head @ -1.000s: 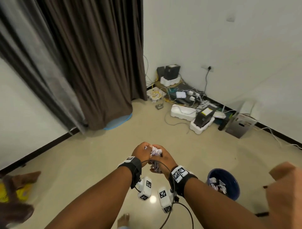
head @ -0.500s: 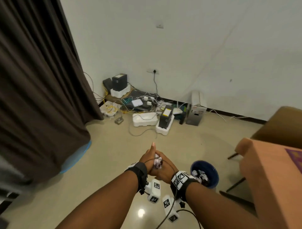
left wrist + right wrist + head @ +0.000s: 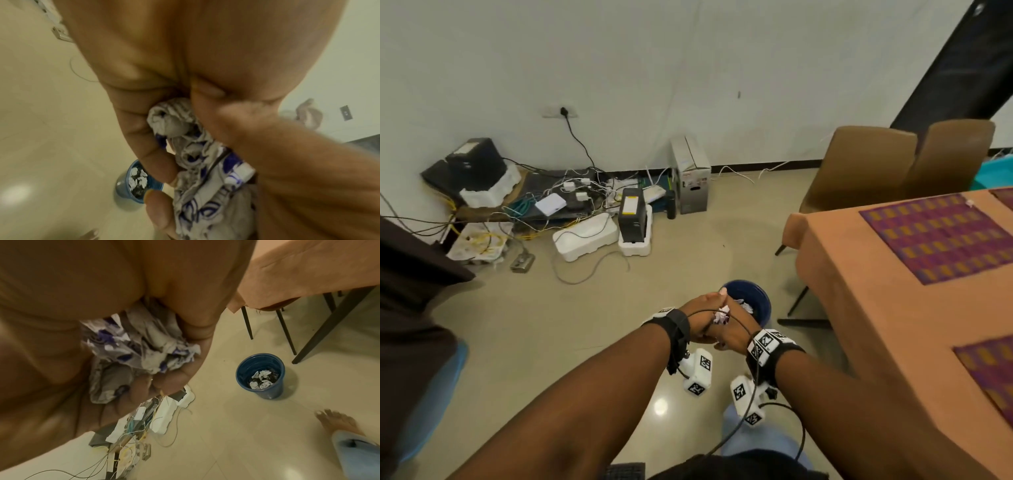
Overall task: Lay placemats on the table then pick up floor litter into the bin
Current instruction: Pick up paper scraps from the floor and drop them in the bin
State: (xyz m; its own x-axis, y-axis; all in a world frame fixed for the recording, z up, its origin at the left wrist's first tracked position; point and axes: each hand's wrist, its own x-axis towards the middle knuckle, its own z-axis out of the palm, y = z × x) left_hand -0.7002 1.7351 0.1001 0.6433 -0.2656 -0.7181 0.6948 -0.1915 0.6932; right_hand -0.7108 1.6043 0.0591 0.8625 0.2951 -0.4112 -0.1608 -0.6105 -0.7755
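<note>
Landmark: we take the blue bin [image 3: 758, 301] on the floor as our reference point.
Left hand: our left hand [image 3: 700, 308] is curled round a wad of crumpled paper [image 3: 722, 314], above the near rim of the bin in the head view.
Right hand: our right hand [image 3: 732, 329] is pressed against the left one, its fingers [image 3: 144, 391] also curled round the same wad.
Paper: white with blue-purple print, squeezed between both palms; from the left wrist [image 3: 197, 162] and the right wrist [image 3: 139, 345] we see it bulging out between the fingers.
Bin: upright, standing on the tiles [image 3: 273, 391], with several crumpled white scraps already inside [image 3: 121, 186].
Table: to the right of the bin, covered with an orange cloth [image 3: 866, 308].
Placemats: one purple-and-gold mat [image 3: 935, 236] lies flat on the cloth, right of the bin; a second mat [image 3: 989, 363] lies nearer to us on the same cloth.
Chairs: two tan chairs [image 3: 859, 164] stand beyond the bin, at the table's far end.
Clutter: cables, foam blocks and boxes [image 3: 585, 236] lie left of and beyond the bin, against the wall.
Foot: one bare foot [image 3: 337, 420] stands on the tiles near the bin.
</note>
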